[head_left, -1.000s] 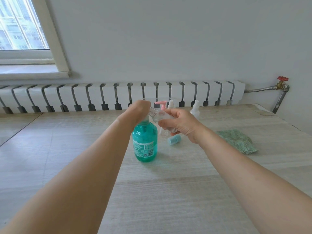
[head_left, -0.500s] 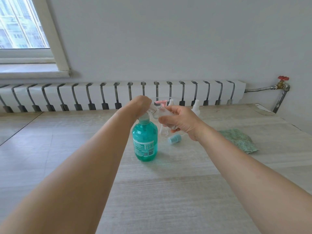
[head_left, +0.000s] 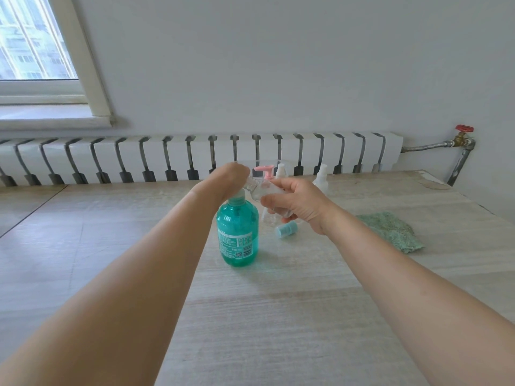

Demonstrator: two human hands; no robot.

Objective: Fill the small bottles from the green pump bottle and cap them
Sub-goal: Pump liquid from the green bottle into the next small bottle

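While the left hand (head_left: 232, 174) bears down on the pump head of the green pump bottle (head_left: 237, 232), its grip is turned away from the camera and cannot be told as closed round the head or flat upon it. Item: green pump bottle, upright, mid-counter (head_left: 278, 316), well in from every edge. Item: small clear bottle (head_left: 260, 190), tilted, mouth toward the spout, grasped in the curled fingers of the right hand (head_left: 296, 203). Step judged: filling. Next move calls for keeping mouth under spout, then fetching a cap. Item: pale blue cap (head_left: 287, 229), on its side just right of the green bottle. Items toward the far edge: pink-pump bottle (head_left: 264, 171), two white-topped bottles, partly hidden. Spout and fill level not discernible. Green cloth (head_left: 390, 229) lies near the right edge.
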